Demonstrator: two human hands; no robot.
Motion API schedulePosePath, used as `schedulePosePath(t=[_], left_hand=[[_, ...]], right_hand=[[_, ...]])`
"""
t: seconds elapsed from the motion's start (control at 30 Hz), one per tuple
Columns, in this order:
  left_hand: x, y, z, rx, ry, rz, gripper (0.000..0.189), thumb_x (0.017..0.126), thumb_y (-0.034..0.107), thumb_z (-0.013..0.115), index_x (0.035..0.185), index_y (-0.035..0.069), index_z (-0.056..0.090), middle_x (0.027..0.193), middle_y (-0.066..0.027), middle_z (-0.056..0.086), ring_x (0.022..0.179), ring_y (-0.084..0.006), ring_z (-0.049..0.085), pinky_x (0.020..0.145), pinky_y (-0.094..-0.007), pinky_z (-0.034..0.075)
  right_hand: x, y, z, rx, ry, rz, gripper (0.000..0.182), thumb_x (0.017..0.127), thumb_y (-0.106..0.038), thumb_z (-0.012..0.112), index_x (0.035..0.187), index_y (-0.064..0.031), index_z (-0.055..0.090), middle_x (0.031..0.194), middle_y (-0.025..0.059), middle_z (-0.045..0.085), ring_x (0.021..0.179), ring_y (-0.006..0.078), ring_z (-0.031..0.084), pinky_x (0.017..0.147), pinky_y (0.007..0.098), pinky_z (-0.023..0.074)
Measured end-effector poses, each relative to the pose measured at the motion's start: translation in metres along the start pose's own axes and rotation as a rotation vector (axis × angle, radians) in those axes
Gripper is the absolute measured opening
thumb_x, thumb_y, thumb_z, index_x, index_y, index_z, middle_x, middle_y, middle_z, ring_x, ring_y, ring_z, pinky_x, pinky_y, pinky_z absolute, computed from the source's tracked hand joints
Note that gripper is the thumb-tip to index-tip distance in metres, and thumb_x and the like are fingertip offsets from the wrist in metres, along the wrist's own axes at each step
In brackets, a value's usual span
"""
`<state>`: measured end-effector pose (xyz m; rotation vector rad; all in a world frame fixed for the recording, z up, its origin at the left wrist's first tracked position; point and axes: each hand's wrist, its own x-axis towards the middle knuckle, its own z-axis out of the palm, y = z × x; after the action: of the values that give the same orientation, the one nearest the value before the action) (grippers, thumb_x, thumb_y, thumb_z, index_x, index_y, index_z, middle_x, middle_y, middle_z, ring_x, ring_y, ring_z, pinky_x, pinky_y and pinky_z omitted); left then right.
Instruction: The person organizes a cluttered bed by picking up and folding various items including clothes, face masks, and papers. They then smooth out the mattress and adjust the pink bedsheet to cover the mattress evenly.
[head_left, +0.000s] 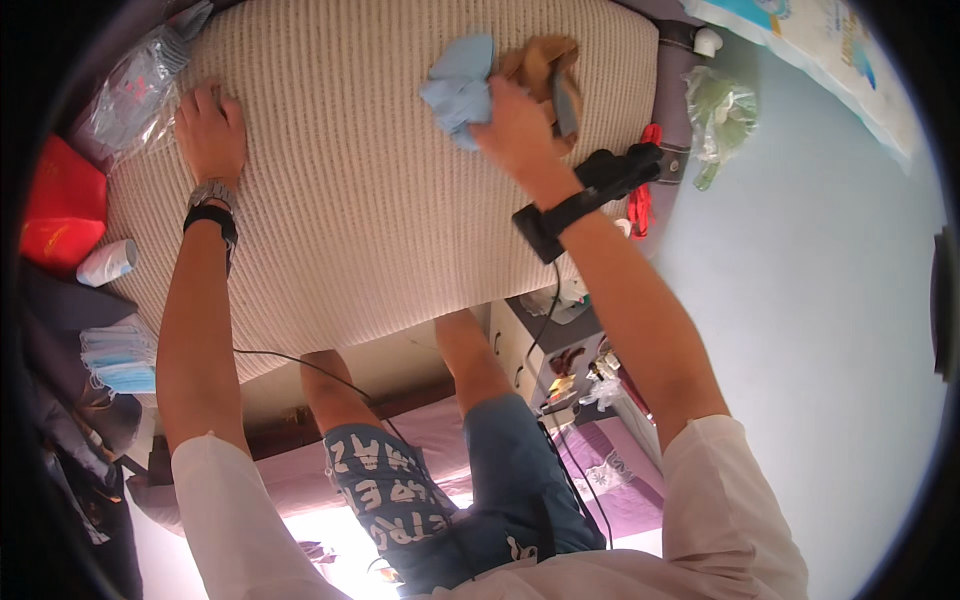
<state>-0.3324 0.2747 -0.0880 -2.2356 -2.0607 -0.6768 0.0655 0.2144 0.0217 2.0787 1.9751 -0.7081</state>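
Note:
My right hand (519, 129) is at the far right part of the beige ribbed cover (360, 172). Its thumb and fingers grip a crumpled light blue cloth (459, 90). Just beyond my fingers and against them lies a bunched brown fabric item (551, 64) with a grey strip; its exact kind is unclear. My left hand (212, 133) rests palm down on the cover at the left, holding nothing, fingers slightly bent. Beside it is a clear plastic bag (139, 97) with something grey inside.
Along the left edge are a red bag (64, 206), a white rolled item (107, 262) and several blue face masks (120, 352). On the right are a red cord (641, 206), a greenish plastic bag (720, 112) and a large white package (825, 60). Black cables (315, 364) trail below my arms.

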Motion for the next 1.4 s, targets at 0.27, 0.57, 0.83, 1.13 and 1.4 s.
schedulePosePath(t=[0.27,0.57,0.83,1.13,1.4], left_hand=[[-0.079,0.094,-0.107,-0.773,-0.519,-0.209,0.051,0.088,0.009,0.075,0.137,0.010,0.059,0.133,-0.0118,0.064,0.118,-0.0262,0.062,0.099,-0.0398,0.050],[-0.120,0.163,-0.192,-0.922,-0.482,-0.376,0.040,0.092,0.008,0.070,0.132,0.006,0.061,0.121,-0.0150,0.070,0.113,-0.0292,0.068,0.094,-0.0386,0.053],[-0.118,0.084,-0.224,-0.703,-0.494,-0.423,0.025,0.095,0.009,0.064,0.119,0.004,0.067,0.101,-0.0144,0.072,0.090,-0.0292,0.069,0.082,-0.0393,0.055],[-0.106,0.125,-0.214,-0.895,-0.603,-0.259,0.046,0.088,0.021,0.080,0.127,0.004,0.063,0.110,-0.0143,0.070,0.103,-0.0340,0.066,0.088,-0.0432,0.054],[-0.124,0.161,-0.198,-0.923,-0.558,-0.435,0.039,0.086,0.007,0.066,0.125,0.005,0.059,0.104,-0.0249,0.071,0.095,-0.0472,0.067,0.082,-0.0493,0.056]], right_hand=[[-0.081,-0.078,-0.016,0.536,0.140,-0.054,0.051,0.090,-0.028,0.078,0.125,0.0043,0.060,0.090,0.0135,0.073,0.078,0.0225,0.070,0.065,0.0339,0.0545],[-0.129,-0.135,-0.093,1.086,-0.373,-0.081,0.055,0.088,-0.021,0.082,0.137,-0.0076,0.060,0.107,0.0063,0.071,0.094,0.0110,0.065,0.079,0.0265,0.0546],[-0.133,-0.118,-0.109,0.628,-0.412,-0.282,0.037,0.090,-0.004,0.065,0.127,-0.0053,0.066,0.091,0.0075,0.071,0.078,0.0170,0.068,0.072,0.0312,0.0536],[-0.139,-0.155,-0.089,0.331,-0.063,-0.229,0.022,0.092,-0.011,0.062,0.110,-0.0037,0.071,0.081,0.0205,0.068,0.068,0.0365,0.066,0.065,0.0405,0.0524],[-0.150,-0.155,-0.144,0.554,-0.107,-0.290,0.027,0.093,-0.014,0.062,0.116,-0.0036,0.070,0.089,0.0201,0.070,0.074,0.0333,0.066,0.070,0.0352,0.0529]])
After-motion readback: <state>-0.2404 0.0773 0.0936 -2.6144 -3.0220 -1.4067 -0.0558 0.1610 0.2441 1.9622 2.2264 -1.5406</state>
